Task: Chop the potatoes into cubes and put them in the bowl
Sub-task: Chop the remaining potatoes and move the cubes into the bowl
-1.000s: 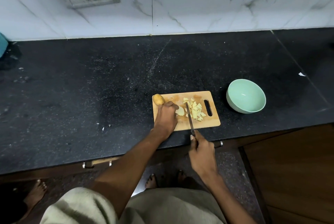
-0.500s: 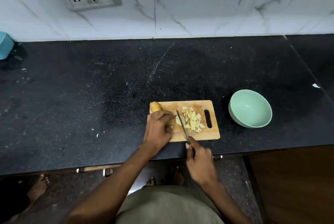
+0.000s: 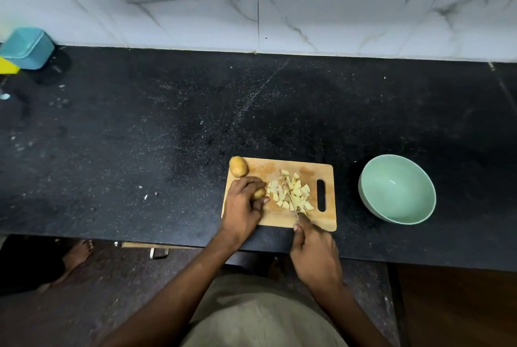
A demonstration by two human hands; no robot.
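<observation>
Just right of the frame's centre, on the black surface (image 3: 140, 150), sits a wooden cutting board (image 3: 282, 220). The left hand (image 3: 243, 204) curls round a potato piece (image 3: 259, 193), pinning it to the board. The right hand (image 3: 314, 251) is wrapped round the handle of a knife (image 3: 289, 195), whose thin blade lies across the heap of potato cubes (image 3: 291, 192) in the board's middle. A whole potato (image 3: 238, 166) rests at the board's upper left corner. Further right, well apart from the board, the green bowl (image 3: 397, 190) holds nothing that I can see.

Raw potato looks firm and dense, so it should cut clean, but the round, skinned side may roll and fresh faces are likely wet and slick. I'd hold the piece cut face down, fingertips tucked back from the blade. The cubes are small and light, probably best scooped in handfuls.
</observation>
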